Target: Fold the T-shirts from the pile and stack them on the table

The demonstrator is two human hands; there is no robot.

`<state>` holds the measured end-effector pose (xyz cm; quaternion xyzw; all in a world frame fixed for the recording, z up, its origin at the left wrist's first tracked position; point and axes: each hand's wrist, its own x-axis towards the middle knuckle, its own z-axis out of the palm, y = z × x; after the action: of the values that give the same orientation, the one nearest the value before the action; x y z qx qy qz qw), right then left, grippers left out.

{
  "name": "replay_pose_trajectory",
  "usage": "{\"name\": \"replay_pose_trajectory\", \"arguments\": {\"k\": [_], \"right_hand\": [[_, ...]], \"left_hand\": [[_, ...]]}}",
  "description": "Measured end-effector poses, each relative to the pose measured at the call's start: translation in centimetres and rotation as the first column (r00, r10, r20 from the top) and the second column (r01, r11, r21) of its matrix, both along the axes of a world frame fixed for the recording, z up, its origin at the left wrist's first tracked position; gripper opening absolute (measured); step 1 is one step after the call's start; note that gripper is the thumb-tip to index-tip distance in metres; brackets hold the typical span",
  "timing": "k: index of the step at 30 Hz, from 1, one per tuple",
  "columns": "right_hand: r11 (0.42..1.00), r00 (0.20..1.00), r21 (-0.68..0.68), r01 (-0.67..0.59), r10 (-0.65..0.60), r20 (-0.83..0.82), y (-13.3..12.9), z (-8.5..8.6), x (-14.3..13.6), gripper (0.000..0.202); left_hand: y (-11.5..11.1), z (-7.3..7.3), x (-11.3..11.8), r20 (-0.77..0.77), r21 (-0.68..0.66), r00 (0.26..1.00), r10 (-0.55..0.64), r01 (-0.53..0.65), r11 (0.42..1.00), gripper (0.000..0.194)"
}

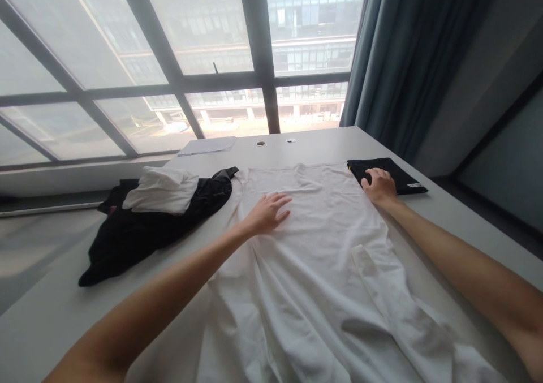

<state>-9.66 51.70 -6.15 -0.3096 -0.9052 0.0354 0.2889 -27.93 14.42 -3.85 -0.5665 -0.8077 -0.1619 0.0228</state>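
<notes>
Left hand (268,213): spread, palm-down on white garment (316,224)
Right hand (380,187): curled at folded black cloth (405,179), can't tell if gripping

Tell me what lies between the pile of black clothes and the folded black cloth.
A white shirt, spread on the table, with the left hand over it; the head view shows this.

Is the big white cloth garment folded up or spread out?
Mostly spread out: the big white cloth garment lies wide across the white table, with wrinkles.
</notes>
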Motion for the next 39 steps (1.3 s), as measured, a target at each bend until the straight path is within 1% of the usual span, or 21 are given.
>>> {"name": "replay_pose_trajectory", "arguments": {"k": [2, 4, 6, 9, 13, 16, 19, 23, 25, 27, 28, 29, 30, 31, 33, 34, 35, 37, 39], "right_hand": [[1.0, 0.996, 0.026, 0.009, -0.012, 0.089, 0.7, -0.1, 1.3, 0.06], [0.999, 0.984, 0.043, -0.027, 0.019, 0.178, 0.7, -0.3, 2.1, 0.065], [0.999, 0.968, 0.021, -0.046, 0.039, 0.247, 0.5, -0.5, 2.4, 0.064], [0.998, 0.946, -0.058, -0.032, 0.049, 0.321, 0.5, -0.7, 2.3, 0.061], [0.997, 0.933, -0.077, -0.028, 0.054, 0.356, 1.6, -0.9, 2.0, 0.061], [0.995, 0.927, -0.102, -0.016, 0.053, 0.372, 3.2, -1.0, 1.7, 0.061], [0.992, 0.926, -0.125, 0.001, 0.046, 0.374, 5.5, -0.9, 1.5, 0.062], [0.988, 0.923, -0.154, 0.004, 0.056, 0.382, 8.7, -0.2, 1.7, 0.063], [0.987, 0.927, -0.16, 0.011, 0.05, 0.372, 9.2, 0.3, 1.6, 0.063], [0.992, 0.955, -0.123, 0.014, 0.023, 0.297, 8.1, 0.7, 1.2, 0.063], [0.996, 0.97, -0.094, -0.001, 0.023, 0.242, 6.8, 0.9, 1.0, 0.062], [0.998, 0.982, -0.065, -0.028, 0.039, 0.184, 5.2, 0.9, 0.9, 0.06], [0.996, 0.986, -0.047, -0.08, 0.086, 0.146, 3.1, 0.8, 0.7, 0.058], [0.987, 0.978, -0.049, -0.15, 0.156, 0.142, 0.8, 0.6, 0.7, 0.055], [0.958, 0.942, -0.089, -0.274, 0.286, 0.177, -3.9, 0.0, 0.9, 0.051], [0.937, 0.913, -0.113, -0.332, 0.349, 0.211, -6.1, -0.3, 1.0, 0.051], [0.92, 0.888, -0.143, -0.365, 0.39, 0.244, -7.9, -0.7, 1.3, 0.053], [0.906, 0.855, -0.19, -0.378, 0.42, 0.305, -10.5, -1.4, 1.8, 0.056], [0.906, 0.84, -0.196, -0.375, 0.422, 0.342, -11.3, -1.9, 2.5, 0.059]], "left_hand": [[-0.6, -0.3, 1.8, -0.012, -0.044, 1.0, -0.022, 0.022, 0.999, 0.051], [-0.7, -0.5, 2.7, -0.018, -0.063, 0.999, -0.031, 0.03, 0.998, 0.053], [-0.5, -0.7, 2.9, -0.016, -0.089, 0.999, -0.037, 0.035, 0.995, 0.054], [-0.2, -1.2, 2.8, -0.013, -0.142, 0.999, -0.033, 0.031, 0.989, 0.055], [-0.1, -1.6, 2.6, -0.033, -0.172, 0.999, -0.03, 0.024, 0.985, 0.055], [-0.2, -1.6, 2.6, -0.039, -0.179, 0.999, -0.032, 0.024, 0.984, 0.056], [-0.1, -1.6, 2.5, -0.043, -0.184, 0.999, -0.029, 0.021, 0.983, 0.056], [0.0, -1.7, 2.7, -0.038, -0.189, 0.999, -0.018, 0.01, 0.982, 0.055], [0.0, -1.6, 3.0, -0.026, -0.182, 1.0, -0.015, 0.01, 0.983, 0.054], [-0.1, -1.1, 3.1, 0.001, -0.171, 1.0, -0.017, 0.017, 0.985, 0.054], [-0.2, -0.8, 3.1, 0.022, -0.159, 1.0, -0.018, 0.021, 0.987, 0.054], [-0.5, -0.5, 3.0, 0.046, -0.143, 0.999, -0.02, 0.026, 0.989, 0.053], [-0.8, -0.2, 2.8, 0.068, -0.124, 0.997, -0.024, 0.032, 0.992, 0.053], [-1.1, 0.1, 2.6, 0.08, -0.108, 0.996, -0.028, 0.037, 0.993, 0.052], [-2.1, 0.4, 2.0, 0.055, -0.099, 0.998, -0.007, 0.013, 0.995, 0.052], [-2.6, 0.4, 1.8, 0.025, -0.114, 0.999, 0.022, -0.019, 0.993, 0.053], [-3.0, 0.3, 1.6, -0.008, -0.138, 0.998, 0.061, -0.062, 0.989, 0.054], [-3.9, -0.1, 1.7, -0.055, -0.19, 0.989, 0.137, -0.145, 0.971, 0.056], [-4.5, -0.6, 2.5, -0.062, -0.229, 0.984, 0.167, -0.177, 0.957, 0.057]]}}
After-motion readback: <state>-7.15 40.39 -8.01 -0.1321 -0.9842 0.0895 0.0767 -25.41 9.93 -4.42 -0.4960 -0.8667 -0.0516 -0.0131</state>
